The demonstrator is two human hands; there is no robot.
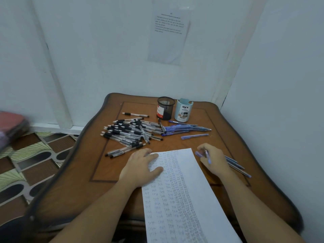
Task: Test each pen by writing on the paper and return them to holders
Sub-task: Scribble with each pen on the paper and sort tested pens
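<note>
Left hand (142,166) is lying flat, fingers spread, pressing the white paper (185,190), which is covered in handwritten rows, onto the glossy wooden table (112,172). Right hand (213,159) is pinching a slim blue pen (208,157) in curled fingers beside the sheet. Round black mesh holder (165,108) and smooth pale-blue holder (183,110) are standing behind.

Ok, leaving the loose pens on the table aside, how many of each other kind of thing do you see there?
Pen holders: 2 (black mesh holder, pale blue holder)
Paper: 1, under the left hand
Pens in hand: 1, blue pen in the right hand
Total: 4
</note>
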